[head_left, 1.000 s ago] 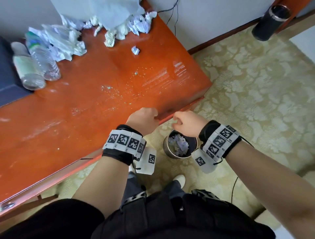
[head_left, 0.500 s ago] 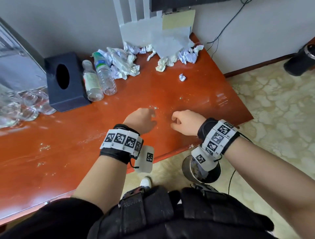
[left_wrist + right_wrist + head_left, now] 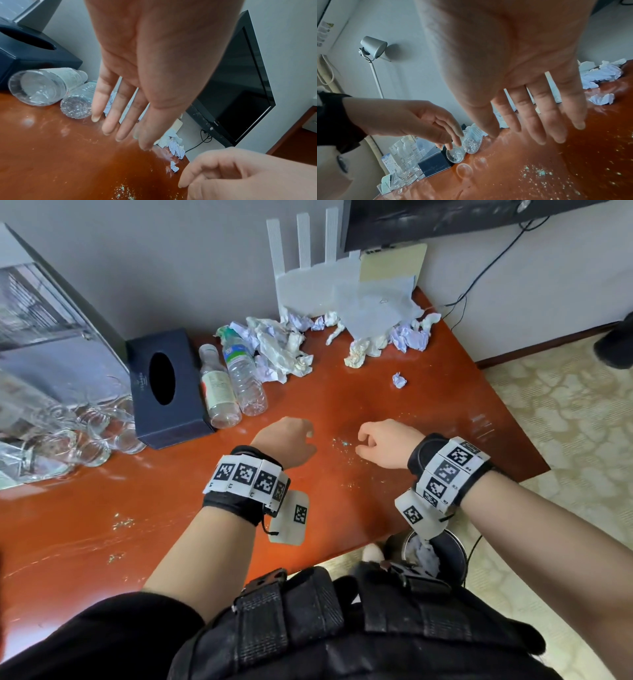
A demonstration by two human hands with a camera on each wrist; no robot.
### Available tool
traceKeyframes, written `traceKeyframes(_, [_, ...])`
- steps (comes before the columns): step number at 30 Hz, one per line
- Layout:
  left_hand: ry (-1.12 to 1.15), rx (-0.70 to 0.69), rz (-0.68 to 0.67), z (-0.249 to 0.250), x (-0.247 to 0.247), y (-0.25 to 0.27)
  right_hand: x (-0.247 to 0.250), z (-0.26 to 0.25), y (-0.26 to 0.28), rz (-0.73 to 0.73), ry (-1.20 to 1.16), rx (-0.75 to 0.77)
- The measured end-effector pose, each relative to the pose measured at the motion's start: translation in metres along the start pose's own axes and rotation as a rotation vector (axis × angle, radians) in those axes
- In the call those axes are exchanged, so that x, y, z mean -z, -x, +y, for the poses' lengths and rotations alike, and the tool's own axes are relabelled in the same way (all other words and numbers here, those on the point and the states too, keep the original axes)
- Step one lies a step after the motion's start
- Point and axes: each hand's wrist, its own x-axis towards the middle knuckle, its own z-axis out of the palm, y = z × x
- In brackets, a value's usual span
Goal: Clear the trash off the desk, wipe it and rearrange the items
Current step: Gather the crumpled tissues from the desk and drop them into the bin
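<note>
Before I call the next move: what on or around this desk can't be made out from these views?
- Trash bin: head view, mostly hidden behind the right wrist band and vest; how full is unclear.
- Glassware: head view, transparent pile cut by the left edge; count unclear.
- Bottle labels: too small to read.
- Specks between the left hand and right hand: too small to identify.
- Papers hide the desk's back corner.
</note>
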Motion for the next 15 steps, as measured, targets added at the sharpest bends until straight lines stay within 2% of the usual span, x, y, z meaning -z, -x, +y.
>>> traceKeyframes(15, [0.077,0.116,0.019,0.042,0.023,-0.099,0.065,0.097,-0.085,-0.044,0.076,-0.01])
